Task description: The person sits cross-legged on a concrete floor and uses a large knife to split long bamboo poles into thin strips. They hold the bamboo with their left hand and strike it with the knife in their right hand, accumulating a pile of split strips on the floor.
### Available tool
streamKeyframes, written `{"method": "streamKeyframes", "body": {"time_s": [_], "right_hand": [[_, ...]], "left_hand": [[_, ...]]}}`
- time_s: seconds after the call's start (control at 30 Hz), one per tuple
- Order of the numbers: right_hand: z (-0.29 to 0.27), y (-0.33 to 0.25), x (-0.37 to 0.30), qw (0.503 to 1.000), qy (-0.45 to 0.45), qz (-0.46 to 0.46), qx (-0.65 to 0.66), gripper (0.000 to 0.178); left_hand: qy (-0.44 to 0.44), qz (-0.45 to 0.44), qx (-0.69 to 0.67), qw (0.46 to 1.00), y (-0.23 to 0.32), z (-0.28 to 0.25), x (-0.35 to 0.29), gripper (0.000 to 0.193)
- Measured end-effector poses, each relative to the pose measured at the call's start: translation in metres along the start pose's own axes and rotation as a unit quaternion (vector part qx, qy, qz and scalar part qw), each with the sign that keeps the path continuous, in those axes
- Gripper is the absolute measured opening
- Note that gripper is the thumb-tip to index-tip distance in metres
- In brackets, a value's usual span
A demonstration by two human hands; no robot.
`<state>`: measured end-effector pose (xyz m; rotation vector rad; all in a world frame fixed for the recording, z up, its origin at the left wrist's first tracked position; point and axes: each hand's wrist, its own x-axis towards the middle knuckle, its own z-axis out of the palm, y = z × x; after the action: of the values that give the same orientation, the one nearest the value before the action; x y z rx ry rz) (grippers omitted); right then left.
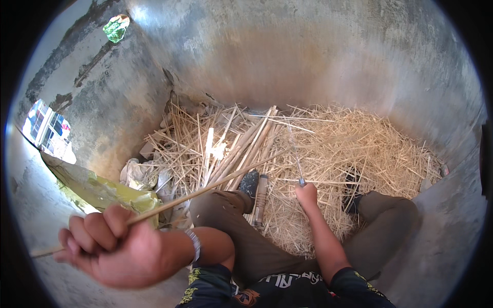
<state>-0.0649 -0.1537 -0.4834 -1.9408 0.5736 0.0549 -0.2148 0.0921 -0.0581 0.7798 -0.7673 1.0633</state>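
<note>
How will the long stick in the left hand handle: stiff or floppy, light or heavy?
Probably fairly stiff: the long stick runs nearly straight out from the left hand. Likely light: it looks slender for its length.

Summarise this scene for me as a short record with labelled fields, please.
Left hand: curled around a long, thin stick
Right hand: grips a knife by its handle, blade pointing away from the person
Ground: straw-like shavings, with longer strips piled to their left
Beside left shoe: brown cylindrical piece
Left side: yellow sheet
</note>
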Motion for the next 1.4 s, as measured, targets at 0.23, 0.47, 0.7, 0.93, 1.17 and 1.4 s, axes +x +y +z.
{"method": "streamKeyframes", "body": {"time_s": [0.23, 0.47, 0.7, 0.93, 1.17, 1.4], "right_hand": [[0.021, -0.002, -0.020, 0.981, -0.055, 0.075, 0.169, 0.017], [-0.020, -0.054, -0.020, 0.828, -0.275, 0.160, 0.461, 0.017], [-0.047, -0.104, -0.058, 0.959, 0.064, -0.274, -0.011, 0.016], [-0.071, -0.001, 0.039, 0.993, 0.110, -0.048, -0.014, 0.019], [-0.042, 0.033, 0.048, 0.832, 0.062, 0.223, 0.505, 0.019], [-0.060, -0.014, 0.034, 0.875, 0.003, 0.186, 0.447, 0.020]], "left_hand": [[-0.035, -0.012, -0.031, 0.999, 0.017, -0.024, 0.010, 0.034], [0.003, -0.002, -0.048, 0.999, 0.025, -0.042, 0.015, 0.038], [0.041, 0.075, -0.061, 0.995, 0.039, -0.054, 0.017, 0.044], [0.013, 0.020, -0.158, 0.987, 0.094, -0.059, -0.007, 0.042], [-0.023, 0.074, -0.079, 0.994, 0.068, -0.036, 0.002, 0.046], [0.022, 0.054, 0.045, 0.997, -0.005, 0.003, 0.010, 0.045]]}}
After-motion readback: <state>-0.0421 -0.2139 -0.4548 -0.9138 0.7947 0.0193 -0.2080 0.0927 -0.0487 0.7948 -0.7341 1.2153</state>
